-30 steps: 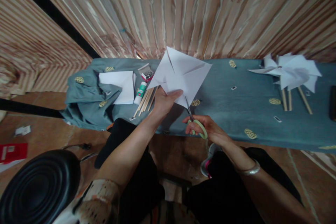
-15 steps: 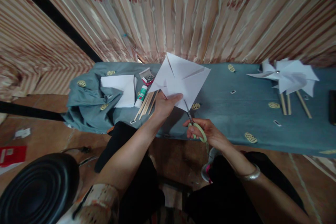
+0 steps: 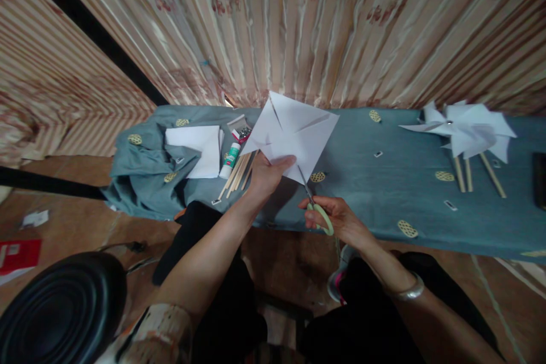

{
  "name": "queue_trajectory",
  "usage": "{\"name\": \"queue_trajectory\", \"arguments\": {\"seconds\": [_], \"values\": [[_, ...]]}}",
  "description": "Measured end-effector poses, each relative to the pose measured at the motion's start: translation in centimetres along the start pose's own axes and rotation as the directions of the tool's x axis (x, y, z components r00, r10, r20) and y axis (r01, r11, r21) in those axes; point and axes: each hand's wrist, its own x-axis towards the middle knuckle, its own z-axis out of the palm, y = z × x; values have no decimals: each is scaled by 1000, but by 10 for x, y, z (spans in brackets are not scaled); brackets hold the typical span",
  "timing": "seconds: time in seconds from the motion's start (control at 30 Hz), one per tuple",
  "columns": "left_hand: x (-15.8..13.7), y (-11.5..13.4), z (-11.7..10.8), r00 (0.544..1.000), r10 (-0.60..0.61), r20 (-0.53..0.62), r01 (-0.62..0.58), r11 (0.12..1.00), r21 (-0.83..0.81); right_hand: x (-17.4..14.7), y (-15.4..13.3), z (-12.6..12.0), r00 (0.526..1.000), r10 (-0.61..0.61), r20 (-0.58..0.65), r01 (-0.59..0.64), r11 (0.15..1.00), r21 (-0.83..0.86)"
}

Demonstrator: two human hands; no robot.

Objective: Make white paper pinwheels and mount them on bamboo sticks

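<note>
My left hand (image 3: 269, 175) pinches a square sheet of white paper (image 3: 294, 131) by its near left side, thumb on top. Slits run inward from the sheet's corners toward its middle. In my right hand (image 3: 335, 217) is a pair of scissors (image 3: 321, 215) with pale green handles. Their blades lie at the paper's near corner, on a line toward the centre. Beside my left hand are thin wooden sticks (image 3: 237, 175), a glue stick (image 3: 230, 160) with a green label, and a small open box of metal pins (image 3: 242, 132).
White paper sheets (image 3: 205, 148) lie at the left on the blue-grey tablecloth (image 3: 367, 182). Paper pinwheels (image 3: 473, 131) on wooden sticks rest at the right, near a dark object (image 3: 540, 181) at the edge. A curtain (image 3: 298, 28) hangs behind. A round black stool (image 3: 63, 307) stands lower left.
The scissor handles have drawn closer together, and the blades look more closed at the paper's near corner. The whole view has shifted slightly; my left hand keeps its grip on the sheet.
</note>
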Motion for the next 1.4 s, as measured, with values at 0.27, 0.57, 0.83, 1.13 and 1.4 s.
{"name": "queue_trajectory", "arguments": {"seconds": [0.27,0.57,0.83,1.13,1.4], "values": [[0,2,-1,1000,-13,-8,13,1000,9,3,7,-2,1000,7,-10,-7,1000,3],[-6,-2,-1,998,-46,34,46,999,5,2,5,0,999,-20,-27,20,999,-31],[-6,-2,-3,999,-26,33,26,1000,2,2,2,3,999,2,-44,-2,1000,0],[-7,2,0,998,-54,44,55,998,-16,4,6,1,998,-21,-60,19,999,-35],[-12,5,3,990,-120,80,118,993,28,2,3,-3,997,-52,-61,49,997,-60]]}}
